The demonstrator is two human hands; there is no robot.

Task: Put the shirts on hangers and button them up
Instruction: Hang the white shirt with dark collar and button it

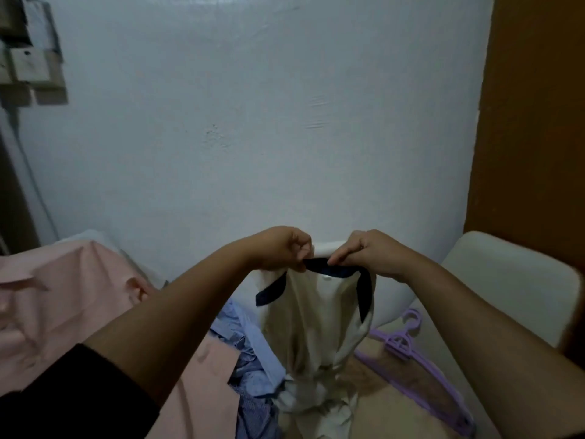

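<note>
Hands held a cream shirt [316, 315] up by its dark navy collar [329, 268], in front of the pale wall at the middle of the scene. The left hand [280, 248] pinched the collar's left end between curled fingers and thumb; the right hand [368, 253] pinched it just beside, fingers likewise curled round the band. The shirt's body hung down from there, its lower part bunched on the bed among other clothes: a blue shirt [250, 350] to its left and a pink shirt [63, 299] further left. A purple hanger [411, 353] lay on the bed to the right, near the shirt but apart from it, and neither hand touched it.

By my judgement the step in hand was opening and straightening the collar before hanging, with nothing yet buttoned. The next move would call for freeing one hand to fetch the hanger while the other kept the collar lifted, then feeding the hanger's arms into the shoulders.
</note>
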